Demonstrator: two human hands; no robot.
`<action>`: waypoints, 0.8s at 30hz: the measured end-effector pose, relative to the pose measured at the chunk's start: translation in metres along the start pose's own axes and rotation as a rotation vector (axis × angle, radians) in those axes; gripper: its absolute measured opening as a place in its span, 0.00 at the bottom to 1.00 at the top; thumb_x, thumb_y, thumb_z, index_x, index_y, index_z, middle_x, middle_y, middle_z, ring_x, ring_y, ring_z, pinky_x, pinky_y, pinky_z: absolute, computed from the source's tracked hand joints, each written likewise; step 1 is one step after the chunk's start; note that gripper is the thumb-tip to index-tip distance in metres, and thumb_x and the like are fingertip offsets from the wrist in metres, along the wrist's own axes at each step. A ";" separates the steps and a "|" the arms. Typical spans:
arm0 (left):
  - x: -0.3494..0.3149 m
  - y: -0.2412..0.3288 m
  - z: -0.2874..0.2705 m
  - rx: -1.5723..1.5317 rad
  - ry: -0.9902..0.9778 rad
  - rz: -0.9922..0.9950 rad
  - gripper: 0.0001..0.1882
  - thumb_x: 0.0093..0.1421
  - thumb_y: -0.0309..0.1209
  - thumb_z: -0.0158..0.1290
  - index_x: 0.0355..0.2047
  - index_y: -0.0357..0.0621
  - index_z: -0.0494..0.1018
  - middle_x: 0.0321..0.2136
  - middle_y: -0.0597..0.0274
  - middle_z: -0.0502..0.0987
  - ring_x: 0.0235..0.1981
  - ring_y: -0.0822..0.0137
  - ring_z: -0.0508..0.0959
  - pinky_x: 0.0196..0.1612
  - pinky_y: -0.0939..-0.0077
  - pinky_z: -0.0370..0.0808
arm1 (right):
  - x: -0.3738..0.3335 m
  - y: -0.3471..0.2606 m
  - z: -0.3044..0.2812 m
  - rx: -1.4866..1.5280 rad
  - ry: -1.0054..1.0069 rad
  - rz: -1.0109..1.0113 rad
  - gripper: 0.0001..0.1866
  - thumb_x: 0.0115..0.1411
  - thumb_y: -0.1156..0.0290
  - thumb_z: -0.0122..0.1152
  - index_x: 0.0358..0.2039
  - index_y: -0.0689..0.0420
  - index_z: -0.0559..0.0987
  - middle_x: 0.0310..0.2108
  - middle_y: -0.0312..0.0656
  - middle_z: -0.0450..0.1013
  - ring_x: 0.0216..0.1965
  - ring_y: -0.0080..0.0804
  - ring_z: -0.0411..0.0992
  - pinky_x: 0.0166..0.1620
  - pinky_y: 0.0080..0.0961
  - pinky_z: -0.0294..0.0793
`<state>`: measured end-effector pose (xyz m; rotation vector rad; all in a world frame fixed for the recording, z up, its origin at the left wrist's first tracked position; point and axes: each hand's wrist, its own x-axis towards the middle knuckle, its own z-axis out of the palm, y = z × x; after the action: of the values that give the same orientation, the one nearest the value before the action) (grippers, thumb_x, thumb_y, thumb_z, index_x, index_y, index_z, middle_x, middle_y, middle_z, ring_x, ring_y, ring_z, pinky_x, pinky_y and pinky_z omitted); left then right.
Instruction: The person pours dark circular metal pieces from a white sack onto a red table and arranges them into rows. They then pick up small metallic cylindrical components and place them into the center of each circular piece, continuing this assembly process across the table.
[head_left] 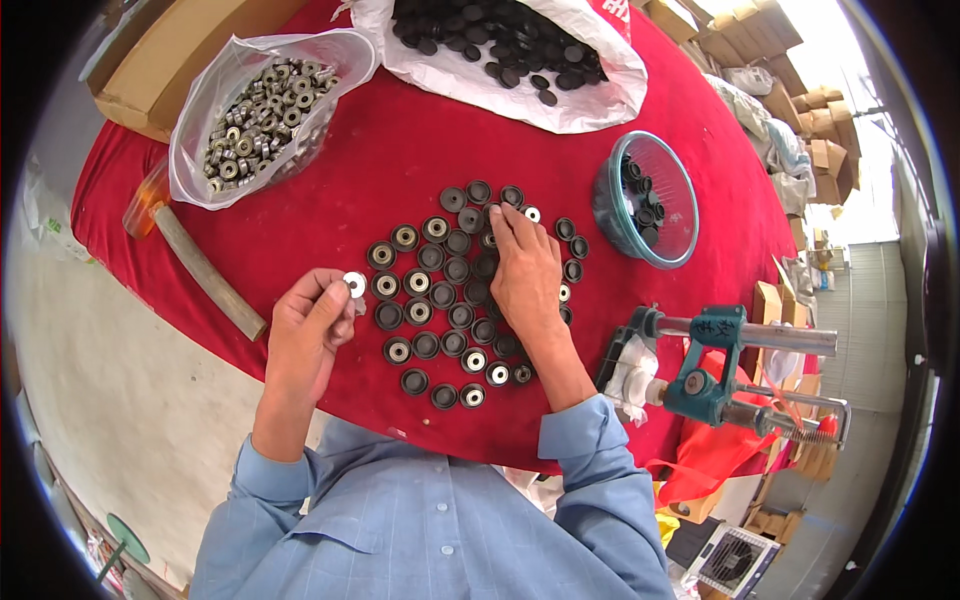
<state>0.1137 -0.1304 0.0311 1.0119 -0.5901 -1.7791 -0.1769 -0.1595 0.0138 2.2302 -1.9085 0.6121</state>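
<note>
On the red cloth lie several round black cups point(457, 269) in loose rows, some with a shiny metal bearing point(417, 282) seated inside. At the left of this group my left hand point(308, 322) is closed, pinching a small metal bearing point(354, 284) between thumb and fingertips. My right hand point(528, 268) reaches over the right part of the group. Its fingers are stretched out, and the fingertips touch a cup near the far side. The palm and forearm hide some of the cups beneath, and the thumb is mostly out of sight.
A clear plastic bag point(345, 62) of bearings stands far left beside a cardboard box point(190, 60). At the back lies a white sack point(420, 75) of black discs. A clear bowl point(610, 215) holds black parts. To the right stands a green hand press point(700, 385); a tube point(205, 270) lies left.
</note>
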 end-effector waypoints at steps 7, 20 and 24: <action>0.002 -0.010 0.021 0.133 -0.057 0.049 0.09 0.72 0.32 0.61 0.45 0.39 0.79 0.30 0.68 0.78 0.27 0.83 0.69 0.30 0.85 0.65 | 0.004 -0.028 -0.056 0.597 0.047 0.169 0.12 0.65 0.79 0.65 0.49 0.63 0.85 0.42 0.49 0.82 0.39 0.40 0.83 0.42 0.31 0.82; 0.015 -0.030 0.048 0.141 -0.092 0.039 0.16 0.75 0.26 0.49 0.60 0.32 0.70 0.50 0.51 0.81 0.43 0.68 0.82 0.48 0.75 0.80 | 0.012 -0.029 -0.023 0.631 0.120 0.187 0.08 0.61 0.80 0.69 0.41 0.60 0.87 0.38 0.43 0.83 0.33 0.33 0.82 0.37 0.29 0.81; 0.020 -0.016 0.037 0.102 -0.125 0.008 0.18 0.77 0.28 0.46 0.63 0.31 0.67 0.58 0.37 0.79 0.54 0.55 0.84 0.57 0.67 0.82 | 0.026 -0.009 0.007 0.329 0.177 -0.017 0.09 0.60 0.80 0.70 0.42 0.59 0.86 0.41 0.42 0.81 0.37 0.42 0.81 0.41 0.37 0.81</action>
<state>0.0711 -0.1443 0.0315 0.9701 -0.7683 -1.8301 -0.1640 -0.1846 0.0187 2.2786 -1.8083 1.1532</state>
